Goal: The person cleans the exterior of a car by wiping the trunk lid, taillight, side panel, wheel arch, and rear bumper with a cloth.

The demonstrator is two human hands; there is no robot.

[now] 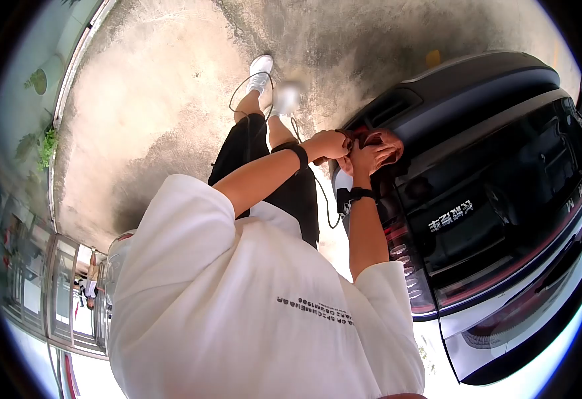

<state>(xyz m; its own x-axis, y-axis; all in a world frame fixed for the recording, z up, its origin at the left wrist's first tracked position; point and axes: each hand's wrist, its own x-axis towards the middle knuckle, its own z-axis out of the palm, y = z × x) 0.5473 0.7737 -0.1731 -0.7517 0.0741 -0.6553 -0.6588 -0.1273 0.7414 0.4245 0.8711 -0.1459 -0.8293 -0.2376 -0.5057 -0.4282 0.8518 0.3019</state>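
Note:
My left hand [329, 143] is closed in a fist round one end of a crumpled reddish-brown cloth [388, 141]. Close beside it, my right hand [368, 158] grips the same cloth with bent fingers, its bulk bunched past the fingertips. A black band circles my left wrist, and a black strap with a small device is on my right one. Both hands are held together next to the rear corner of a dark car [477, 193]. Whether the cloth touches the car I cannot tell.
A thin dark cable [331, 223] loops near my legs and right wrist. My white shoe [260, 69] stands on stained concrete [151, 80]. The car's bumper [484, 86] and tail light [397, 236] are close on the right. Plants [47, 147], glass doors and a distant person [92, 282] are at left.

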